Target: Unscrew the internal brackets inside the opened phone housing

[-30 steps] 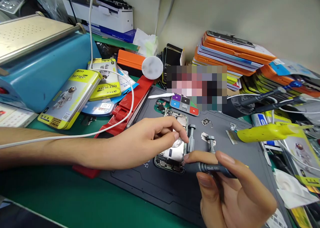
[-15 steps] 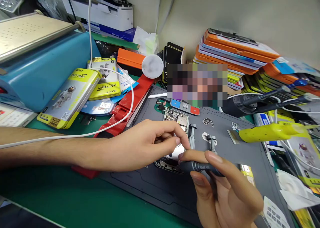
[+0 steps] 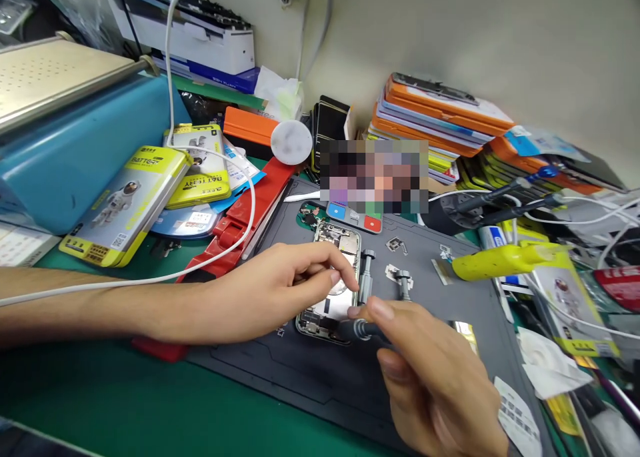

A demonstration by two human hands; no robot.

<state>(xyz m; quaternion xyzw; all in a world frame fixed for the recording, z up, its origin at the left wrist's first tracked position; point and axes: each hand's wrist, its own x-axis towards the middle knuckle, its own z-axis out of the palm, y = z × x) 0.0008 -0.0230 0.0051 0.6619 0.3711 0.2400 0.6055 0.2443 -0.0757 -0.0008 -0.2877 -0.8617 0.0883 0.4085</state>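
Note:
An opened phone (image 3: 337, 307) lies on a dark grey work mat (image 3: 280, 370), its inner parts exposed. Over it reaches my left hand (image 3: 290, 280), fingers bent and apart, with nothing visible between them. Its index fingertip is near the phone's right edge; whether it touches cannot be told. My right hand (image 3: 435, 370) grips a dark grey screwdriver (image 3: 363, 329) between thumb and fingers, near the phone's lower right corner. The screwdriver's tip is hard to make out. Two more grey screwdrivers (image 3: 367, 277) are beside the phone, one partly behind my right hand.
A white cable (image 3: 210, 265) crosses over my left forearm. Left are battery boxes (image 3: 125, 207) and a blue machine (image 3: 85, 157); a red tool (image 3: 245, 223) lies beside the mat. A yellow bottle (image 3: 490, 262), small metal parts (image 3: 397, 245) and stacked orange boxes (image 3: 425, 110) are right.
The view has shifted, so most things appear further left. The right hand's fingers have rolled forward over the screwdriver, now covering more of its handle. The left hand stays over the phone.

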